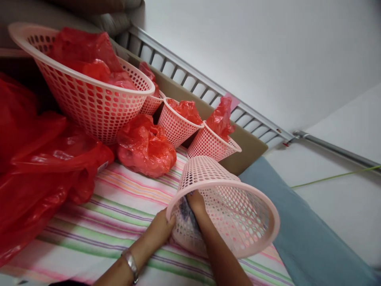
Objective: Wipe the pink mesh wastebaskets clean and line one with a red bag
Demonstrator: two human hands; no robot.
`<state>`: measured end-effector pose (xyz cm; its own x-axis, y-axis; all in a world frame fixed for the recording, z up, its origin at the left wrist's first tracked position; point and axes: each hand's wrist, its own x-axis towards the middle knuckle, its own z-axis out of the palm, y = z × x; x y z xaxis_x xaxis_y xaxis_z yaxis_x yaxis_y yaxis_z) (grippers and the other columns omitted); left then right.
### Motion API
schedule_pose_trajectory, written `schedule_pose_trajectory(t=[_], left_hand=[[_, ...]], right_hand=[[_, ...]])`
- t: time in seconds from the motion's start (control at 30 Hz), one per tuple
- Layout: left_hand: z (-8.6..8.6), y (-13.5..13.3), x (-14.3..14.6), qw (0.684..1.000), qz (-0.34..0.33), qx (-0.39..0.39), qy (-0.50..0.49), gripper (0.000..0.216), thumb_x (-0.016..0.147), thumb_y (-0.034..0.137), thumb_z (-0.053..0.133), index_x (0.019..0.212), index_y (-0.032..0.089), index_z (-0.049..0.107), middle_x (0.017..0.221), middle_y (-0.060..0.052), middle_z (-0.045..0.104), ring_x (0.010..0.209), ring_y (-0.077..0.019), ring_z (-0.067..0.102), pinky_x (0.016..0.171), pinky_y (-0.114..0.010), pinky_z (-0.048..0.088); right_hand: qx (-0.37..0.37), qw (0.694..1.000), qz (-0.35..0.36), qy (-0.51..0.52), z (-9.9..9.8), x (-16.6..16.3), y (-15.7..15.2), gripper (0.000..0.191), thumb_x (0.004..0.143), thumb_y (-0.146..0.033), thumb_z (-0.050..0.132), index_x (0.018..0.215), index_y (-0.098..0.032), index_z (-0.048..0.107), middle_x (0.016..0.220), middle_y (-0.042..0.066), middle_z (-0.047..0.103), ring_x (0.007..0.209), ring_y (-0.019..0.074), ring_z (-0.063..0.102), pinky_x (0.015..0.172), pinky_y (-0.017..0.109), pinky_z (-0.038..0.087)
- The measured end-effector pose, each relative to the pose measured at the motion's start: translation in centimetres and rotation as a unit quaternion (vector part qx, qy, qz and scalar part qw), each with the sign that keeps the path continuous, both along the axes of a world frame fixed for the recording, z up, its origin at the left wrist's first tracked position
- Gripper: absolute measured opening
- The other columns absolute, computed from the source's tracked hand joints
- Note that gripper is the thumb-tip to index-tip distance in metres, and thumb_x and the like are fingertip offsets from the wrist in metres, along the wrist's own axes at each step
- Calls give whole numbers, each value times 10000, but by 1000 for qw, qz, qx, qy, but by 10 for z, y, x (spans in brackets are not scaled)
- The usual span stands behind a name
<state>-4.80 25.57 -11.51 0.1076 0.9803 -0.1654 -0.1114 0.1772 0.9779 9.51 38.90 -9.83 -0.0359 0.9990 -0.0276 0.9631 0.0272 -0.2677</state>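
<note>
A pink perforated plastic basket [220,184] lies tipped on its side on the striped sheet, its mouth turned towards me. My left hand [164,225] is closed on the left part of its rim, with the thumb inside and the fingers behind the wall. Reaching into the mouth, my right hand [196,203] presses a dark bluish cloth [185,209] against the inner left wall. Its fingers are curled and partly hidden by the cloth. A silver bracelet [130,265] circles my left wrist.
Upright pink baskets [89,107] holding red plastic bags stand along the back. A crumpled red bag [147,149] and a large red bag pile [44,171] lie on the striped sheet [125,214]. Behind runs a metal rail [190,71]; blue fabric [312,230] lies to the right.
</note>
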Motion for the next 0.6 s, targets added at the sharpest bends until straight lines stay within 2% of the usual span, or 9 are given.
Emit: schedule_pose_trajectory(t=[0.07,0.1,0.13,0.2,0.23,0.3,0.37,0.47,0.6], left_hand=[[-1,1,-1,1000,4,11,4,439,844,476,406,961,107,615,450,-15,600,395,-203,586,415,-288,460],[-1,1,-2,1000,10,21,6,429,838,464,418,970,109,619,541,-50,661,487,-223,638,492,-315,503],[-1,2,-3,999,19,34,7,412,828,447,438,975,112,627,674,-89,714,626,-245,681,609,-340,533],[0,2,-5,998,35,53,8,378,807,413,476,980,122,644,924,-127,735,911,-269,672,840,-352,499],[0,2,-5,998,39,56,6,371,802,407,484,979,126,649,967,-128,732,980,-272,651,890,-347,475],[0,2,-4,999,32,42,2,383,810,428,471,970,129,650,846,-116,744,901,-276,673,825,-352,501],[-1,2,-2,1000,18,19,-4,402,821,453,450,972,131,637,641,-81,714,691,-263,688,654,-344,530],[-4,2,2,1000,-7,-13,-10,427,834,472,418,993,121,602,461,-27,616,449,-229,622,444,-312,485],[-7,1,7,999,-31,-37,-17,429,861,432,376,1063,97,552,415,12,548,380,-193,581,382,-273,451]], right_hand=[[-5,1000,11,26,0,0,-35,452,811,-244,426,1242,-138,511,1168,130,635,1042,235,610,894,322,426],[-8,998,27,51,1,0,-55,420,816,-258,426,1211,-157,528,1142,111,648,1017,226,620,877,306,435],[-10,995,50,83,1,0,-75,400,817,-271,429,1191,-176,535,1126,94,655,1006,217,622,867,294,439],[-11,988,84,132,4,2,-109,398,804,-275,449,1184,-190,531,1131,88,651,1024,212,610,875,284,434],[-13,985,94,143,5,3,-121,401,793,-268,459,1180,-192,532,1127,89,651,1025,211,608,873,283,434],[-21,985,96,140,7,4,-130,375,782,-252,462,1143,-192,547,1080,85,666,984,210,618,841,278,442],[-17,990,83,110,6,5,-118,328,789,-243,447,1092,-191,562,1012,73,682,929,205,631,803,273,449],[21,999,26,32,2,2,-71,330,801,-216,426,1098,-176,564,996,79,688,906,210,642,787,279,452],[56,998,-28,-21,-2,-6,1,323,837,-221,420,1093,-152,605,1087,127,667,1010,237,620,846,298,441]])
